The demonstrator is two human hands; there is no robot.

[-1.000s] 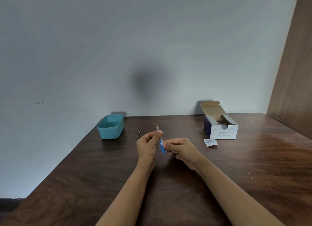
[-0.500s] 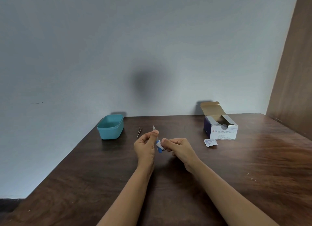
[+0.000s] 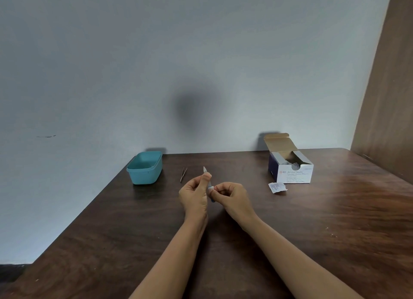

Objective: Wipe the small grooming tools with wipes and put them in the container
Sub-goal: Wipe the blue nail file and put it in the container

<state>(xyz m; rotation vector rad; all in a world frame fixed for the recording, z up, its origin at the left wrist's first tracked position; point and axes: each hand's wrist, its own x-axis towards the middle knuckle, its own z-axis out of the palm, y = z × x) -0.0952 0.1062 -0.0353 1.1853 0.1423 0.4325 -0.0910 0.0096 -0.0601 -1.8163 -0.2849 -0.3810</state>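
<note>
My left hand [image 3: 194,195] pinches a small blue-handled grooming tool [image 3: 205,170] upright above the table, its pale tip sticking up past my thumb. My right hand [image 3: 232,197] is closed on a small white wipe [image 3: 210,188] pressed against the tool's blue shaft, just right of my left thumb. Thin metal tweezers [image 3: 183,174] lie on the table behind my left hand. A teal plastic container [image 3: 145,170] stands open at the table's far left edge, and I see nothing inside it.
An open box of alcohol swabs [image 3: 290,168] stands at the far right, with a torn swab wrapper [image 3: 277,187] lying in front of it. The dark wooden table [image 3: 335,220] meets a pale wall; a brown panel [image 3: 388,86] rises on the right.
Both hands have drifted slightly left and away from me. My right hand has slid the wipe up along the tool's blue shaft toward my left thumb.
</note>
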